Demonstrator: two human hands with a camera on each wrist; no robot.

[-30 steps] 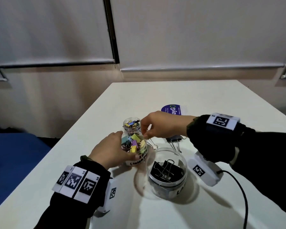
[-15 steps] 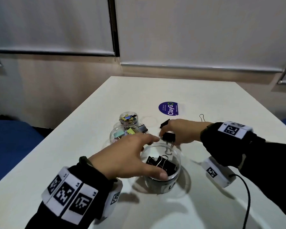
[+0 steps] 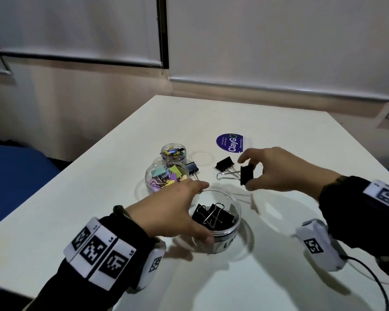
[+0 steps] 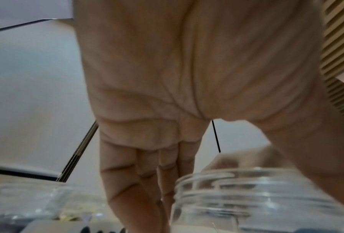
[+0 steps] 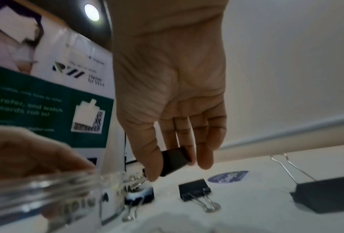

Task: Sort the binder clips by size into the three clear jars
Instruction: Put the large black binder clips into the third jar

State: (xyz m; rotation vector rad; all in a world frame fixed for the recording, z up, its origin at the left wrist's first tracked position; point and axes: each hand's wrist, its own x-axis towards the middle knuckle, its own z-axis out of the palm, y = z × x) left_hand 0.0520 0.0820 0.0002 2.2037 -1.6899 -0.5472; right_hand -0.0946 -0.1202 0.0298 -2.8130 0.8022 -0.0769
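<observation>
In the lower middle of the head view my left hand [image 3: 173, 212] sits around the near-left side of the large jar [image 3: 228, 234], which has big clips [image 3: 212, 215] in it. Up and left of that stands the medium jar [image 3: 166, 177], and the small jar [image 3: 173, 151] is just above it, farther back. My right hand [image 3: 276, 171] is right of centre, above the large jar, with a clip [image 3: 246, 175] between thumb and fingers. Behind it a loose clip [image 3: 225, 163] lies on the table [image 3: 279, 277]; another clip [image 3: 192, 167] lies just right of the medium jar.
</observation>
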